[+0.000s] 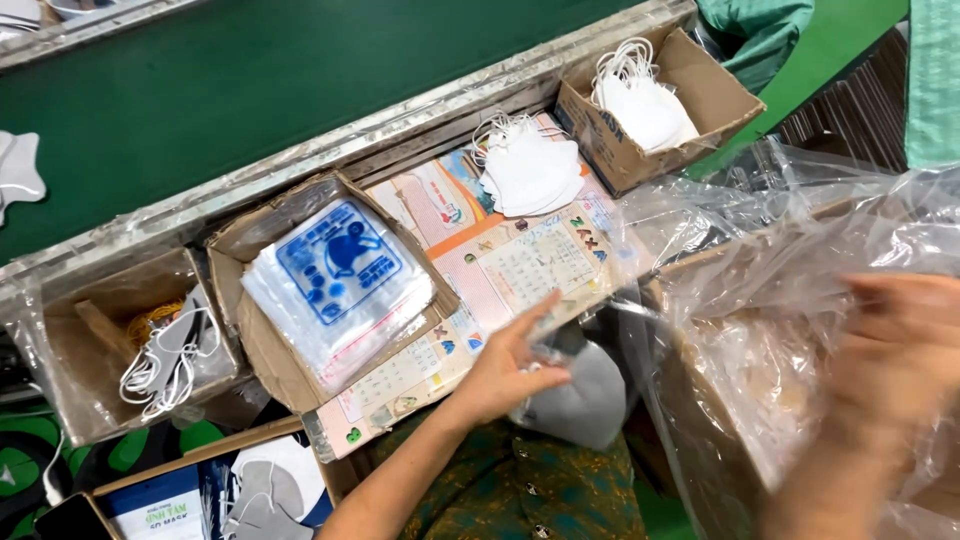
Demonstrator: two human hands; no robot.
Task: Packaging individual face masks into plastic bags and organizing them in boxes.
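My left hand [505, 365] reaches out from a green patterned sleeve and pinches the edge of a clear pouch holding a pale grey mask [590, 400], just off the table's near edge. My right hand [890, 345] is a motion blur over the crumpled clear plastic liner [770, 270] of a large carton at the right; whether it grips the plastic is unclear. A loose stack of white masks [528, 168] lies on the table covered with calendar sheets [520, 265], beyond my left hand.
A cardboard box of blue-printed clear pouches [335, 275] sits left of my left hand. Further boxes hold white masks [645, 100], masks with ear loops [170, 355], and grey masks [262, 492]. A green conveyor belt [250, 90] runs behind the table.
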